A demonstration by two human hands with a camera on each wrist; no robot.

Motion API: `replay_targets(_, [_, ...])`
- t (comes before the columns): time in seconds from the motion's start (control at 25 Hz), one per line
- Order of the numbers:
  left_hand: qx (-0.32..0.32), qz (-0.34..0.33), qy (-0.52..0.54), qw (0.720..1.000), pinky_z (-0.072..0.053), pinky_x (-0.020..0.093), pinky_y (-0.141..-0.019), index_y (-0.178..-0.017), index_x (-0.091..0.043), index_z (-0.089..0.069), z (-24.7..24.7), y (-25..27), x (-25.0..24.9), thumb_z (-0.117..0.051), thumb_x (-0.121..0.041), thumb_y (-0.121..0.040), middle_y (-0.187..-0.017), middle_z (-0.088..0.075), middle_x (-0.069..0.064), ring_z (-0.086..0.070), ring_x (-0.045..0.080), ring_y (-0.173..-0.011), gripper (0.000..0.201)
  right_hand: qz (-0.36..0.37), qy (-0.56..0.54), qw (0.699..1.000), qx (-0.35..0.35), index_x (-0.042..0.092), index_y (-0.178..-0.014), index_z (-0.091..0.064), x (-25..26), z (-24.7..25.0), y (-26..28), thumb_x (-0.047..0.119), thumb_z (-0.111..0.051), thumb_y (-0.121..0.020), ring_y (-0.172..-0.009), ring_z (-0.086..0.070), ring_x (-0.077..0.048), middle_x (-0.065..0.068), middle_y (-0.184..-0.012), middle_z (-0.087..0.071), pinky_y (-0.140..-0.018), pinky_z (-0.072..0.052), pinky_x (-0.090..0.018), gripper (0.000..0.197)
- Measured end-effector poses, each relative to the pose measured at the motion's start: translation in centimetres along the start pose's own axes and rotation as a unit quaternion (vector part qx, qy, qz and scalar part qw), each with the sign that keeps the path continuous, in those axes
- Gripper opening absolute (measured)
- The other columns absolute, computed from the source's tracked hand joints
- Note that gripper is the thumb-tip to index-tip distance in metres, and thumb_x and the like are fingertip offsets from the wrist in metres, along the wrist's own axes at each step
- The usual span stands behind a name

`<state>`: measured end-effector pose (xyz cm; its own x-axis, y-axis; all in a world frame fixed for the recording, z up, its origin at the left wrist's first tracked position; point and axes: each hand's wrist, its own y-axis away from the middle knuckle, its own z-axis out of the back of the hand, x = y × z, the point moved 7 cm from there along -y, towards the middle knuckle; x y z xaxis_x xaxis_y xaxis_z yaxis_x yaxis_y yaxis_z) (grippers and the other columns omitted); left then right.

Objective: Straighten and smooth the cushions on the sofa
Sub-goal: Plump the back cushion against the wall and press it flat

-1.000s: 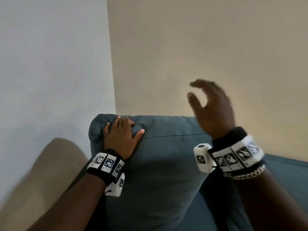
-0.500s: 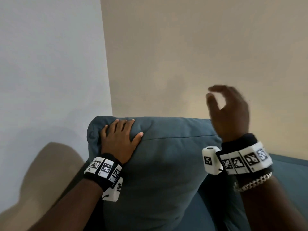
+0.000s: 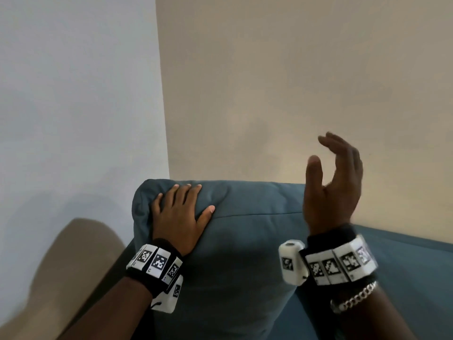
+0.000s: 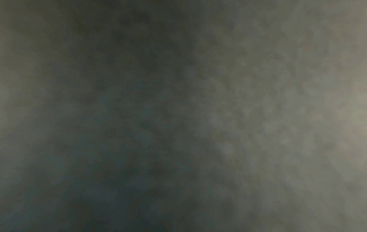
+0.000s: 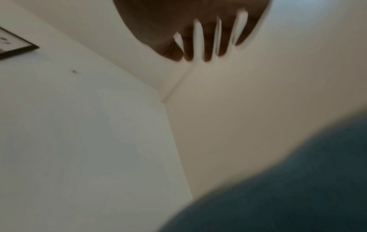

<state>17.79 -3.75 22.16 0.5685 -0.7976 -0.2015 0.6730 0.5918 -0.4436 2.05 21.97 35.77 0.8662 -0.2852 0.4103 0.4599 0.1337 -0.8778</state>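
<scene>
A blue-grey cushion (image 3: 240, 253) stands upright in the corner of the sofa. My left hand (image 3: 180, 214) lies flat on its upper left corner, fingers straight and spread, thumb out to the right. My right hand (image 3: 333, 182) hangs in the air above the cushion's upper right corner, palm facing left, fingers loosely extended and holding nothing. In the right wrist view the right hand's fingers (image 5: 206, 40) show spread against the wall, with the blue cushion (image 5: 288, 196) blurred below. The left wrist view is dark and blurred.
The sofa's blue back (image 3: 411, 266) runs off to the right. A beige armrest (image 3: 61, 278) curves at the lower left. Two walls meet in a corner (image 3: 163, 106) right behind the cushion. A dark picture frame (image 5: 17, 47) hangs high on the left wall.
My right hand has drifted to the right and stayed raised off the cushion. The left hand has kept pressing on the upper left corner.
</scene>
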Motion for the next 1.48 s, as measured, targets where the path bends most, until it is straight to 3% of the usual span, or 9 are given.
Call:
replay_targets(0.16, [0.048,-0.007,0.005,0.999,-0.015,0.055,-0.121,-0.154,-0.034,-0.035,-0.6,0.7,-0.3,-0.011,-0.077,-0.089,-0.16,-0.039,-0.003,-0.027,0.024,-0.151,0.081,0.008,0.291,0.811,0.507,0.036,-0.164,-0.012,-3.3,-10.5,10.6,0.069,0.005,-0.095,-0.16,-0.012,-0.025,0.001,-0.173,-0.015,-0.128,-0.01,-0.051,0.079])
replay_targets(0.4, [0.035,0.005,0.015,0.999,-0.013,0.054,-0.122,-0.155,-0.033,-0.034,-0.3,-0.6,0.5,-0.009,-0.076,-0.09,-0.162,-0.036,-0.004,-0.025,0.023,-0.152,0.081,0.002,-0.062,0.998,0.033,0.017,-0.149,-0.049,3.0,-2.2,0.6,0.038,-0.051,-0.103,-0.146,-0.042,-0.022,-0.006,-0.157,-0.045,-0.119,-0.035,-0.04,0.051])
replay_targets(0.6, [0.099,-0.005,0.003,0.995,-0.008,0.052,-0.124,-0.157,-0.035,-0.023,-0.9,0.7,0.1,-0.003,-0.078,-0.083,-0.168,-0.023,-0.006,-0.017,0.021,-0.155,0.088,0.012,0.303,0.814,0.496,0.035,-0.154,-0.033,-0.4,-12.2,11.8,0.063,-0.01,-0.095,-0.153,-0.028,-0.026,0.001,-0.166,-0.033,-0.125,-0.016,-0.05,0.068])
replay_targets(0.8, [0.105,-0.01,0.056,0.993,-0.014,0.05,-0.123,-0.156,-0.039,-0.024,1.3,-1.2,0.5,-0.012,-0.079,-0.084,-0.167,-0.024,-0.008,-0.02,0.02,-0.154,0.084,-0.009,-0.01,0.996,0.09,0.026,-0.147,-0.048,5.0,-5.3,1.1,0.044,-0.052,-0.101,-0.142,-0.045,-0.021,0.0,-0.155,-0.047,-0.115,-0.038,-0.046,0.05])
replay_targets(1.04, [0.029,-0.064,0.074,0.995,-0.011,0.046,-0.126,-0.137,-0.04,-0.057,4.9,-1.0,1.7,-0.034,-0.075,-0.087,-0.158,-0.043,-0.007,-0.03,0.015,-0.151,0.066,0.032,0.239,0.831,0.501,0.037,-0.154,-0.037,1.9,-14.4,10.4,0.061,-0.019,-0.101,-0.153,-0.03,-0.022,0.006,-0.165,-0.036,-0.126,-0.018,-0.049,0.061])
replay_targets(1.16, [-0.029,0.105,0.092,0.99,0.008,0.053,-0.123,-0.134,-0.049,-0.053,5.8,-0.8,6.8,-0.054,-0.069,-0.089,-0.163,-0.031,-0.001,-0.02,0.029,-0.154,0.05,0.024,0.116,0.914,0.387,0.031,-0.145,-0.051,3.6,-12.2,3.3,0.052,-0.048,-0.103,-0.14,-0.049,-0.023,0.002,-0.153,-0.052,-0.118,-0.037,-0.048,0.048])
replay_targets(1.32, [0.039,0.164,0.32,0.932,-0.041,0.046,-0.113,-0.145,-0.033,-0.05,2.0,0.1,8.6,-0.071,-0.052,-0.088,-0.148,-0.053,0.007,-0.051,0.031,-0.134,0.064,0.019,-0.078,0.996,0.035,0.021,-0.149,-0.047,6.0,-6.4,-1.5,0.039,-0.055,-0.102,-0.148,-0.038,-0.019,-0.002,-0.162,-0.038,-0.118,-0.035,-0.039,0.051])
replay_targets(1.4, [0.012,0.174,0.322,0.931,-0.045,0.047,-0.11,-0.145,-0.034,-0.054,1.7,0.3,8.8,-0.073,-0.054,-0.085,-0.143,-0.06,0.003,-0.057,0.028,-0.129,0.066,0.021,0.028,0.986,0.16,0.021,-0.158,-0.033,5.4,-10.2,1.9,0.042,-0.045,-0.106,-0.157,-0.022,-0.022,-0.003,-0.171,-0.02,-0.126,-0.021,-0.039,0.057])
replay_targets(1.48, [-0.008,0.192,0.337,0.921,-0.049,0.045,-0.107,-0.137,-0.034,-0.063,2.1,0.5,9.2,-0.076,-0.06,-0.08,-0.135,-0.067,0.001,-0.061,0.025,-0.125,0.064,0.038,0.222,0.862,0.454,0.03,-0.159,-0.028,2.7,-16.0,8.8,0.053,-0.032,-0.107,-0.158,-0.018,-0.023,0.0,-0.171,-0.022,-0.127,-0.015,-0.046,0.057])
